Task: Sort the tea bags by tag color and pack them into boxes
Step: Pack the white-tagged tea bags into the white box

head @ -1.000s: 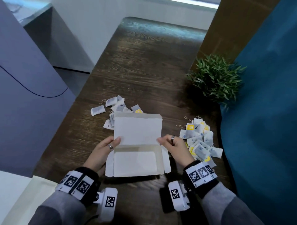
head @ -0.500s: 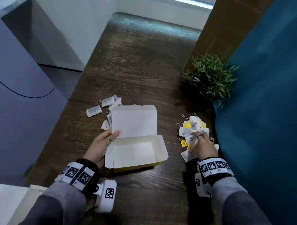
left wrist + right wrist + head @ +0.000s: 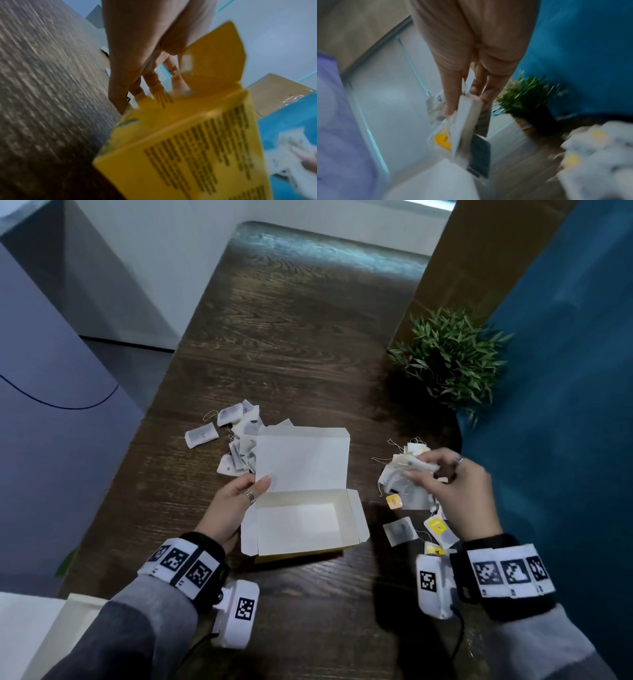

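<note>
An open yellow box [image 3: 298, 522] with a white inside stands mid-table, its lid [image 3: 303, 462] raised at the back. My left hand [image 3: 239, 501] holds the box at its left side, thumb on the lid's edge; the left wrist view shows the fingers [image 3: 154, 83] behind the yellow flap [image 3: 214, 56]. My right hand [image 3: 442, 477] grips a bunch of yellow-tagged tea bags [image 3: 407, 474], lifted right of the box; in the right wrist view that bunch [image 3: 460, 129] hangs from the hand [image 3: 464, 102]. More yellow-tagged bags [image 3: 435, 525] lie below it. White-tagged bags [image 3: 236, 440] lie behind the box at left.
A potted green plant [image 3: 448, 354] stands at the table's right rear. A blue panel [image 3: 561, 405] runs along the right side. A pale flat object [image 3: 51, 638] lies at the near left corner. The dark wood table [image 3: 291, 337] stretches away behind the box.
My right hand left the box's lid, went right to the yellow-tagged pile, and has lifted a bunch of bags. The left hand stays on the box.
</note>
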Tool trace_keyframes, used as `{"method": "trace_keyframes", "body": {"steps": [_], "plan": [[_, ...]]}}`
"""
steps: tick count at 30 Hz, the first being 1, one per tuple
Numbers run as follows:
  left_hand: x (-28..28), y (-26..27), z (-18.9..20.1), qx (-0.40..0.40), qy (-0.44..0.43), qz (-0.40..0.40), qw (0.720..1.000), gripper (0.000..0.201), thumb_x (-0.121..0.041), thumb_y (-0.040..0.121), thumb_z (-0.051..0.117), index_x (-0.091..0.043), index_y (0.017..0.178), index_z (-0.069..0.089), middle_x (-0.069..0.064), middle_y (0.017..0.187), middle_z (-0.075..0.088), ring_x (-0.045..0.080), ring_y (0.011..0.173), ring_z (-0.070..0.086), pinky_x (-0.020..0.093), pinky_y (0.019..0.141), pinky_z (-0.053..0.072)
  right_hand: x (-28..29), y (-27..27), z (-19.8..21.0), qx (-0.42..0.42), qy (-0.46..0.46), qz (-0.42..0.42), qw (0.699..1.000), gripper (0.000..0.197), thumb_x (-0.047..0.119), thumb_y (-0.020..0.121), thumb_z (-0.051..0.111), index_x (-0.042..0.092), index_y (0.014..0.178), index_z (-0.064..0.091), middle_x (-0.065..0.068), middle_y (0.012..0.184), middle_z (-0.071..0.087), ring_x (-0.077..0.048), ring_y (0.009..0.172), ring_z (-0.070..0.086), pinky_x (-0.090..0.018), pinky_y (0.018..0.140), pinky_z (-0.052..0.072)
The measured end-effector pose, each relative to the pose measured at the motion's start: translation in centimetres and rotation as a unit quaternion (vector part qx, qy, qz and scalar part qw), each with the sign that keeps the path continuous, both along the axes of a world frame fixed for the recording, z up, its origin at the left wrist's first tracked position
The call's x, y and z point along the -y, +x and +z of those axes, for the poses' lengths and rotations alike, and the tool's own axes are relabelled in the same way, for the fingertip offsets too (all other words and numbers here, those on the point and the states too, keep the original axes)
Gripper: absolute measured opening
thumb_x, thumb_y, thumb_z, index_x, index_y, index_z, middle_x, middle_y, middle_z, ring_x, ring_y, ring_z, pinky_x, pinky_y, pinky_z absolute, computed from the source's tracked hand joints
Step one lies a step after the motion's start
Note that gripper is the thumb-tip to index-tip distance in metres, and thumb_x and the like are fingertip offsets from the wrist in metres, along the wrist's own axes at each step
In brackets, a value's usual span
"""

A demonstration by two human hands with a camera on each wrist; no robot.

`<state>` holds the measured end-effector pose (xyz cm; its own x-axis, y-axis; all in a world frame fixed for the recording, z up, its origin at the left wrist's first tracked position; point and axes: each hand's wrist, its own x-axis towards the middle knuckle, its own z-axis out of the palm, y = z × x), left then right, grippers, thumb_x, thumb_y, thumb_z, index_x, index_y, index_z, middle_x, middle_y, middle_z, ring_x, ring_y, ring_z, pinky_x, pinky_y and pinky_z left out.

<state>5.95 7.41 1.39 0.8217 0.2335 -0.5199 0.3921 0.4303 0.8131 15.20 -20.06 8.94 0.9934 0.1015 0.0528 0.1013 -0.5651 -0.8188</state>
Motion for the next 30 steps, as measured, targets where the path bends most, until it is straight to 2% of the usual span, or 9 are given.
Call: {"method": "trace_keyframes", "body": {"steps": [2, 5, 12, 15, 17, 19, 22, 25, 30], "plan": [[0.4, 0.2, -0.1, 0.003, 0.001, -0.008, 1.0, 0.013, -0.02, 0.087, 0.06, -0.008, 0.087, 0.066, 0.011, 0.093, 0.071, 0.024, 0.079, 0.067, 0.037, 0.074, 0.055, -2.3, -0.9, 0.9, -0.037, 0.078, 0.062, 0.994, 0.021, 0.01, 0.069, 0.079, 0.024, 0.072, 0.064, 0.018, 0.059, 0.063, -0.001, 0.055, 0.05, -0.017, 0.059, 0.041], [1.3, 0.4, -0.2, 0.019, -0.002, -0.007, 1.0, 0.014, -0.016, 0.089, 0.058, -0.008, 0.078, 0.063, 0.005, 0.078, 0.071, 0.019, 0.068, 0.066, 0.028, 0.061, 0.055, -5.7, -2.0, 0.3, -0.108, 0.144, 0.111, 0.977, 0.024, 0.006, 0.066, 0.08, 0.022, 0.072, 0.063, -0.013, 0.061, 0.058, -0.011, 0.058, 0.049, -0.027, 0.057, 0.041], [2.5, 0.9, -0.2, 0.037, -0.015, -0.003, 0.999, 0.012, -0.016, 0.087, 0.059, -0.006, 0.08, 0.06, 0.014, 0.088, 0.066, 0.024, 0.077, 0.063, 0.033, 0.071, 0.052, -9.5, -2.6, -3.3, -0.323, 0.121, 0.144, 0.927, 0.018, 0.006, 0.075, 0.074, 0.011, 0.083, 0.059, -0.001, 0.08, 0.062, -0.002, 0.048, 0.055, -0.017, 0.04, 0.043], [2.4, 1.1, -0.1, 0.033, -0.018, 0.01, 0.999, 0.018, -0.017, 0.086, 0.059, -0.012, 0.069, 0.06, 0.013, 0.084, 0.063, 0.024, 0.076, 0.059, 0.034, 0.071, 0.049, -9.6, -2.1, -3.9, -0.183, -0.138, 0.166, 0.959, 0.008, 0.022, 0.082, 0.068, 0.016, 0.087, 0.064, 0.003, 0.087, 0.065, -0.001, 0.062, 0.061, -0.019, 0.057, 0.045], [2.2, 1.2, -0.1, 0.035, -0.015, 0.016, 0.999, 0.018, -0.017, 0.085, 0.06, -0.011, 0.069, 0.058, 0.015, 0.084, 0.059, 0.025, 0.078, 0.056, 0.036, 0.074, 0.047, -9.5, -2.5, -3.9, -0.064, -0.314, 0.182, 0.929, 0.016, 0.038, 0.088, 0.057, 0.025, 0.093, 0.065, 0.006, 0.097, 0.066, -0.012, 0.089, 0.061, -0.027, 0.071, 0.044], [2.1, 1.3, 0.0, 0.037, -0.008, 0.015, 0.999, 0.018, -0.017, 0.086, 0.06, -0.01, 0.069, 0.058, 0.015, 0.08, 0.059, 0.024, 0.076, 0.055, 0.035, 0.072, 0.047, -9.3, -2.8, -3.8, -0.032, -0.295, 0.182, 0.938, 0.023, 0.046, 0.088, 0.052, 0.028, 0.095, 0.065, 0.008, 0.102, 0.063, -0.015, 0.093, 0.059, -0.03, 0.074, 0.043], [2.3, 1.3, 0.2, 0.048, 0.005, 0.008, 0.999, 0.021, -0.017, 0.088, 0.059, -0.01, 0.068, 0.057, 0.016, 0.08, 0.055, 0.024, 0.074, 0.051, 0.033, 0.067, 0.044, -9.4, -3.5, -4.3, -0.157, -0.126, 0.245, 0.948, 0.026, 0.047, 0.076, 0.068, 0.031, 0.095, 0.062, 0.009, 0.108, 0.055, -0.007, 0.097, 0.054, -0.025, 0.087, 0.043], [2.7, 1.4, 0.6, 0.064, -0.001, 0.006, 0.998, 0.026, -0.022, 0.084, 0.064, 0.003, 0.08, 0.056, 0.017, 0.088, 0.052, 0.026, 0.082, 0.048, 0.038, 0.075, 0.041, -10.2, -4.3, -5.8, -0.134, -0.222, 0.313, 0.914, 0.04, 0.042, 0.074, 0.071, 0.033, 0.111, 0.059, 0.006, 0.118, 0.049, -0.015, 0.114, 0.049, -0.033, 0.096, 0.043], [3.1, 1.6, 1.0, 0.078, 0.004, 0.004, 0.997, 0.028, -0.022, 0.083, 0.061, 0.005, 0.083, 0.055, 0.017, 0.088, 0.055, 0.024, 0.082, 0.053, 0.032, 0.074, 0.048, -11.3, -4.0, -6.5, 0.01, -0.353, 0.256, 0.9, 0.048, 0.047, 0.072, 0.067, 0.031, 0.117, 0.058, 0.001, 0.111, 0.06, -0.022, 0.102, 0.06, -0.034, 0.082, 0.046]]}}
